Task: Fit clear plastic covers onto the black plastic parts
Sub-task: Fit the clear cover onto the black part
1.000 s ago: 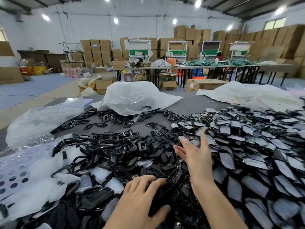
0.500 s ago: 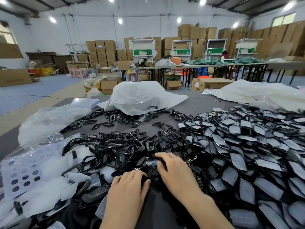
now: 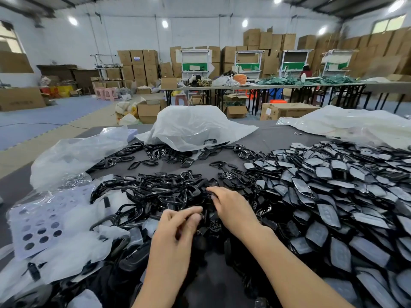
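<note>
Left grip [image 3: 178, 227] pinches a black part [image 3: 205, 218] (fingers curled); right grip [image 3: 231, 207] palm-down on the pile [image 3: 169, 192], hold unclear.

Reaching forward side by side: left hand [image 3: 178, 225] with fingers curled, thumb against forefinger; right hand [image 3: 231, 207] palm down, fingertips tucked under.

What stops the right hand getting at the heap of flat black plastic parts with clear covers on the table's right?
Probably nothing, so yes. The right hand sits among loose black plastic frames, and the heap of covered black parts starts right beside it, nothing between. What its fingers hold is unclear.
</note>
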The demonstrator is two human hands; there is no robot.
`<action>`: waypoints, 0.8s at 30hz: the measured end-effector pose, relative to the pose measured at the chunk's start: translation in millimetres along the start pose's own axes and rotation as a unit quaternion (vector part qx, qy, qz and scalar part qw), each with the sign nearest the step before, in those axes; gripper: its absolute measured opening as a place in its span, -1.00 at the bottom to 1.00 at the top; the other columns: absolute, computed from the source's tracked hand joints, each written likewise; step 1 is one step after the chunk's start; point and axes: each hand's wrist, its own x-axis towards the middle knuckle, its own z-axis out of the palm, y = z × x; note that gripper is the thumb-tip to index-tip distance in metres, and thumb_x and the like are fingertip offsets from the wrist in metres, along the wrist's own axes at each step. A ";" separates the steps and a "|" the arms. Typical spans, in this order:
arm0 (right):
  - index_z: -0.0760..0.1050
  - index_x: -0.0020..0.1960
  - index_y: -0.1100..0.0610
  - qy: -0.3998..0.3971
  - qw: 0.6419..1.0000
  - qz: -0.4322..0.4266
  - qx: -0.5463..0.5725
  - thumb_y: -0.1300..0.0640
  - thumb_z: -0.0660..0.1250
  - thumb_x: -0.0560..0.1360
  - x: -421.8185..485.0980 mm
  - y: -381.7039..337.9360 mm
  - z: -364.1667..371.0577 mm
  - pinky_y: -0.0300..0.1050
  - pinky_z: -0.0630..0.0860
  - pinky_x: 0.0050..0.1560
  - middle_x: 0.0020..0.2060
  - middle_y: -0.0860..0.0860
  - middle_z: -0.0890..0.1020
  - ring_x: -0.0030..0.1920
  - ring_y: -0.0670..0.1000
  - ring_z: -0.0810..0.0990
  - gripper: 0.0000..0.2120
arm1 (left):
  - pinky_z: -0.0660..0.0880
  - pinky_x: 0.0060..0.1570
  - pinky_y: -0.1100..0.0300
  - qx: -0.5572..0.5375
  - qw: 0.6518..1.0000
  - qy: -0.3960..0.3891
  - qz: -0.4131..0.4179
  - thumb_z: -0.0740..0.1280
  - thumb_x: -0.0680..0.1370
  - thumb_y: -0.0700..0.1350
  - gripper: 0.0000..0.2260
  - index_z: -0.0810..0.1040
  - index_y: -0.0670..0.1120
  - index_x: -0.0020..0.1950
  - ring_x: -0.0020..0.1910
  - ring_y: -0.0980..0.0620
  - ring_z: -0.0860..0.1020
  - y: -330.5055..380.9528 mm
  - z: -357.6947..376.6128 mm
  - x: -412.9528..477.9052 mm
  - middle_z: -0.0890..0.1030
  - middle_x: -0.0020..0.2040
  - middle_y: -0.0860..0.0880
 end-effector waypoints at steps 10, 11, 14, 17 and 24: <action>0.45 0.07 0.20 0.081 0.783 0.166 0.594 0.16 0.19 0.67 -70.7 -0.6 -37.1 -0.12 0.65 -0.12 -0.08 0.09 0.73 -0.09 0.11 0.74 -0.89 | 0.57 -0.28 0.29 -0.310 0.932 0.001 -0.191 0.40 0.52 -0.11 -0.91 0.70 -0.06 -0.04 -0.31 0.08 0.59 0.4 9.7 -3.2 0.60 -0.30 -0.05; 0.44 0.06 0.22 0.077 0.778 0.164 0.602 0.17 0.20 0.67 -76.5 -1.9 -35.6 -0.14 0.64 -0.15 -0.09 0.11 0.73 -0.10 0.13 0.74 -0.89 | 0.57 -0.28 0.29 -0.319 0.928 0.000 -0.193 0.41 0.50 -0.12 -0.92 0.69 -0.07 -0.05 -0.30 0.08 0.59 1.4 9.9 -3.4 0.61 -0.29 -0.04; 0.47 0.03 0.21 0.057 0.799 0.159 0.577 0.17 0.25 0.65 -85.8 -4.7 -29.6 -0.18 0.62 -0.19 -0.17 0.05 0.70 -0.19 0.06 0.72 -0.89 | 0.58 -0.26 0.29 -0.345 0.918 -0.007 -0.197 0.44 0.42 -0.08 -0.81 0.67 -0.10 -0.01 -0.27 0.07 0.62 2.4 9.5 -3.9 0.66 -0.24 -0.05; 0.56 0.09 0.09 0.031 0.828 0.145 0.540 0.13 0.30 0.63 -87.5 -6.8 -27.5 -0.26 0.57 -0.19 -0.21 -0.04 0.64 -0.23 -0.09 0.65 -0.91 | 0.58 -0.25 0.31 -0.330 0.924 -0.022 -0.193 0.43 0.45 -0.14 -0.81 0.63 -0.11 0.05 -0.22 0.08 0.64 -0.9 10.7 -3.9 0.67 -0.21 -0.04; 0.53 0.22 -0.16 0.052 0.857 0.148 0.490 0.13 0.40 0.56 -84.0 -8.6 -24.3 -0.30 0.54 -0.09 -0.09 -0.01 0.67 -0.18 -0.17 0.65 -0.71 | 0.55 -0.21 0.21 -0.266 0.951 -0.006 -0.159 0.24 0.62 -0.35 -0.66 0.44 0.06 0.23 -0.18 0.02 0.67 -6.4 15.5 -2.9 0.67 -0.18 -0.01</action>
